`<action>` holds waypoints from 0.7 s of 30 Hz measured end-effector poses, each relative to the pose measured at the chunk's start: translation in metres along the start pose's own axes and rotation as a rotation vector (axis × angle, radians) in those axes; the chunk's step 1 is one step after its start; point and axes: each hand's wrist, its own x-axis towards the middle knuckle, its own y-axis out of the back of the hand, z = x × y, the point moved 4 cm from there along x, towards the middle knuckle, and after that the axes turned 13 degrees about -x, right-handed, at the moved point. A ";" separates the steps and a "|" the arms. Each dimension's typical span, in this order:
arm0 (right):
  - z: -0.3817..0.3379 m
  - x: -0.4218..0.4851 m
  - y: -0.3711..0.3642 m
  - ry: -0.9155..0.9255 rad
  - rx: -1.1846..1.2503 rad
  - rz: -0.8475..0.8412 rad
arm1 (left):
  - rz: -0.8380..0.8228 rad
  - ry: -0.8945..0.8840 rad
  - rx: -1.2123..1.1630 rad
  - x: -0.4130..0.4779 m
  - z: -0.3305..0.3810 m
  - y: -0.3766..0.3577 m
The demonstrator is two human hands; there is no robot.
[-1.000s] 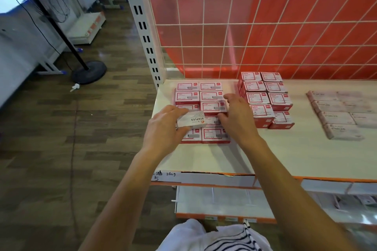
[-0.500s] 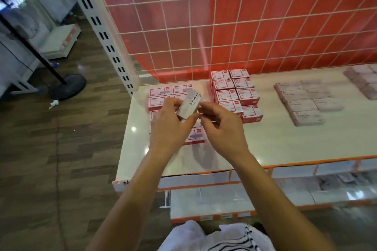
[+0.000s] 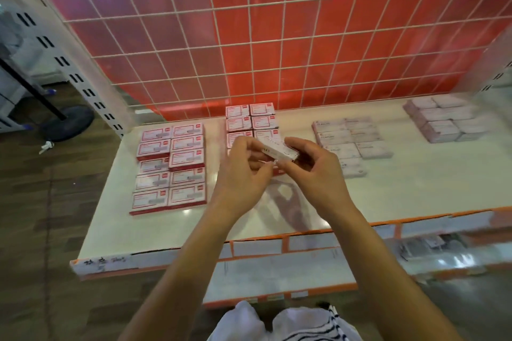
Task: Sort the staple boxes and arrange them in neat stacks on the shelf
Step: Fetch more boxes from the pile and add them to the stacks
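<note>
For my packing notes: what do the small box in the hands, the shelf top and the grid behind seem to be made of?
The held box: likely thin printed cardboard, matte; crisp folded edges. The shelf top: perhaps painted metal or laminate, glossy; it reflects light spots. The grid: seemingly white-coated wire; thin crossing rods.

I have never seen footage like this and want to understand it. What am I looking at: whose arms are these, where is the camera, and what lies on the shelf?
There is no machine here: these are a person's two bare arms. The camera is worn on their head, looking forward and down. The left hand and right hand hold one small pale box between them, above the shelf. On the shelf lie red-and-white boxes in two groups on the left and pale boxes in two groups on the right. Behind stands a red panel with a wire grid.
</note>
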 end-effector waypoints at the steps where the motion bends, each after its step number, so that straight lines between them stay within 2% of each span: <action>1: 0.005 0.002 0.009 -0.004 0.008 -0.006 | 0.027 0.017 -0.025 0.001 0.000 -0.008; 4: 0.022 0.007 0.033 -0.006 0.022 -0.028 | 0.070 0.030 -0.041 0.003 0.001 -0.030; 9: 0.045 0.017 0.067 0.017 0.020 -0.079 | 0.034 0.047 -0.020 0.008 -0.003 -0.067; 14: 0.063 0.022 0.101 0.175 -0.381 -0.079 | -0.006 0.031 0.075 0.007 -0.009 -0.106; 17: 0.080 0.025 0.122 0.176 -0.502 -0.084 | -0.032 0.015 0.226 0.005 -0.013 -0.127; 21: 0.105 0.029 0.149 0.143 -0.551 -0.076 | -0.002 -0.027 0.552 0.005 -0.025 -0.145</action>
